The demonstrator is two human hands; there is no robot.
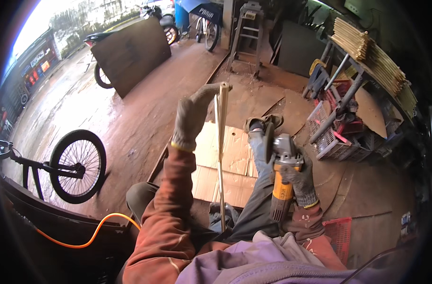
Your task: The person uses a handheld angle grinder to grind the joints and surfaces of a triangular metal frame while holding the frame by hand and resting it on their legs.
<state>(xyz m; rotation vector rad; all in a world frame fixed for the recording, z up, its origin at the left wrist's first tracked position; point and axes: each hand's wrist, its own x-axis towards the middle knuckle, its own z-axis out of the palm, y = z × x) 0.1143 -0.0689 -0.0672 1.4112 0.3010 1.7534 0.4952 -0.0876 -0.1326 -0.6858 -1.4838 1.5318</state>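
My left hand [192, 113], in a grey knitted glove, is closed at the far end of a long, thin, pale golden metal bar [221, 120]. The bar runs back toward my body between my legs. An angle grinder [283, 187] with a yellow and dark body is gripped in my gloved right hand [301, 182]. Its disc [269, 138] faces left, to the right of the bar and apart from it. Whether the disc is spinning I cannot tell. Flattened cardboard [204, 182] lies on the floor under the bar.
At right, a rack [346, 87] carries a stack of golden bars [374, 61], with plastic crates [327, 137] below. A bicycle wheel [78, 165] and an orange cable [95, 236] are at left. Farther off are a brown board [130, 54] and a stepladder [249, 35].
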